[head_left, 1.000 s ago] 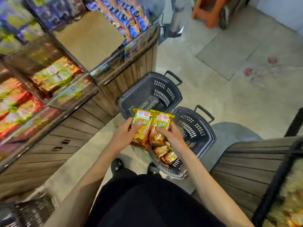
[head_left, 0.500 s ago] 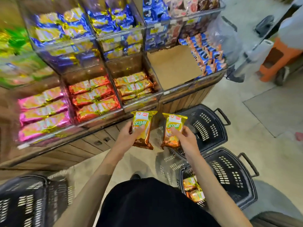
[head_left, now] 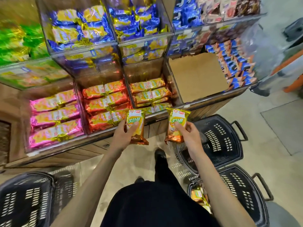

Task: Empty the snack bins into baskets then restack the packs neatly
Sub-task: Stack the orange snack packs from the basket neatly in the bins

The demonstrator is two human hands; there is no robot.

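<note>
One gold snack pack (head_left: pixel 136 128) is gripped upright in the left hand (head_left: pixel 122 136) and a second pack (head_left: pixel 175 126) in the right hand (head_left: pixel 190 136), in front of the bin (head_left: pixel 144 71) of orange packs; a black basket (head_left: pixel 221 141) is placed on the floor near the right hand

Left hand (head_left: pixel 122 136) and right hand (head_left: pixel 188 135) rose from over the near basket (head_left: pixel 242 190). The orange bin (head_left: pixel 150 94) ended up just beyond the fingertips. Left pack (head_left: pixel 136 126) and right pack (head_left: pixel 176 125), touching before, split apart.
</note>
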